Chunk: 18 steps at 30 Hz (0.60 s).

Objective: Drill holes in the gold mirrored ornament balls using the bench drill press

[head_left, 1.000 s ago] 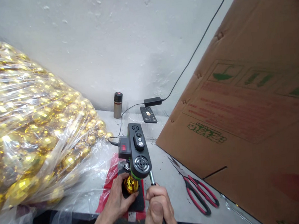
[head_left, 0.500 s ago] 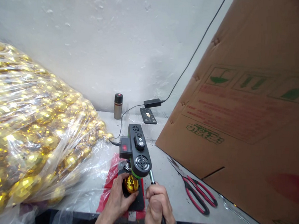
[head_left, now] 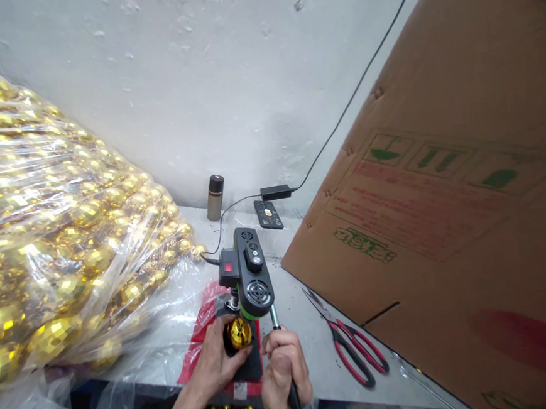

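1. Ball: at the press's near end; probably light, slick, easily dented; best held by its sides.
2. Left hand: thumb and fingers curved round ball. Right hand: closed on press's lever.
3. Bench edge nearer than press; bag left, scissors right.

Here on the cardboard box I've got green handling signs: an upside-down umbrella, then paired arrows. A third green mark beats me. The red print stays too blurred to read, and I can't make out the green outlined lettering below either.
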{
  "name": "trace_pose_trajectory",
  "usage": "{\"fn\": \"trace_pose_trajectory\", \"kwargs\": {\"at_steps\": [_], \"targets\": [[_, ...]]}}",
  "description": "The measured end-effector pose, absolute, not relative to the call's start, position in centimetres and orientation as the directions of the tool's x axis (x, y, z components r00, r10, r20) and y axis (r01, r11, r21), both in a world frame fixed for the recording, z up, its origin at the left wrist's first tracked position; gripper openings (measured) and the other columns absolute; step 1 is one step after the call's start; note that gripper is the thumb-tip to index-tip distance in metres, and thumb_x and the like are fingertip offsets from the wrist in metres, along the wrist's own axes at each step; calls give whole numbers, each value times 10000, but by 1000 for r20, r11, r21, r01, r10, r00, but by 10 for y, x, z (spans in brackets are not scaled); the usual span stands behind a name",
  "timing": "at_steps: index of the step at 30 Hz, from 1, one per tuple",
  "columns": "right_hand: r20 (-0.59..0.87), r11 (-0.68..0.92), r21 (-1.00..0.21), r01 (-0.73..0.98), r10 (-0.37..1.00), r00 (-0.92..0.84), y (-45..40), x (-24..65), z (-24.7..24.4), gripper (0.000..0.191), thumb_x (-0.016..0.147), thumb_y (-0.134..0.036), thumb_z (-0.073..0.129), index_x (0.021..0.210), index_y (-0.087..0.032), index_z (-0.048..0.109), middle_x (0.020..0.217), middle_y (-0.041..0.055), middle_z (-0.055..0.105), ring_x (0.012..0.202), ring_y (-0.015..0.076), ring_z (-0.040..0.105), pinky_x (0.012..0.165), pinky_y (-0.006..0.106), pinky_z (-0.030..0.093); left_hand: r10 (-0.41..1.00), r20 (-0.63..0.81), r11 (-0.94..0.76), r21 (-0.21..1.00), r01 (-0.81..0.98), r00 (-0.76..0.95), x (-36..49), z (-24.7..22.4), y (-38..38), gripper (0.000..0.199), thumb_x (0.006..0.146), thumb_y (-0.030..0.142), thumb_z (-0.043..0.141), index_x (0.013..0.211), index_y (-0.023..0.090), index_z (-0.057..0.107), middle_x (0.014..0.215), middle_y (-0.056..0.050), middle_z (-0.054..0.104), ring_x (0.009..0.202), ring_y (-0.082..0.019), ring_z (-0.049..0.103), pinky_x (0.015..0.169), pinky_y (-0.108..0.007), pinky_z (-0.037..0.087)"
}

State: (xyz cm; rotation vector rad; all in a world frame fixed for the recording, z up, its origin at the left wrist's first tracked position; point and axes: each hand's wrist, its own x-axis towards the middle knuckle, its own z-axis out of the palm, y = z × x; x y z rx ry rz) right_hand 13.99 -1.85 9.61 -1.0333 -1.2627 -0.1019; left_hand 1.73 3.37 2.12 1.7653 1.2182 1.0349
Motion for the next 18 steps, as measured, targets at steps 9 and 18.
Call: {"fn": "trace_pose_trajectory", "kwargs": {"at_steps": [9, 18], "targets": [[846, 568, -521, 637, 440, 299, -16, 140, 71, 338, 1125, -258, 351, 842, -238, 535, 798, -29, 586, 707, 127, 602, 714, 288, 485, 956, 194, -262, 901, 345, 222, 19, 17, 34, 490, 752, 335, 766, 1211, 189, 674, 1166, -147, 779, 1072, -360, 746, 955, -556, 623], [791, 541, -588, 602, 541, 286, -24, 151, 122, 304, 1076, -184, 431, 802, -224, 557, 754, -20, 568, 611, 117, 547, 548, 256, 417, 963, 164, -231, 911, 343, 213, 19, 21, 33, 516, 736, 337, 784, 1223, 197, 689, 1190, -158, 784, 1110, -380, 745, 996, -593, 613]]}}
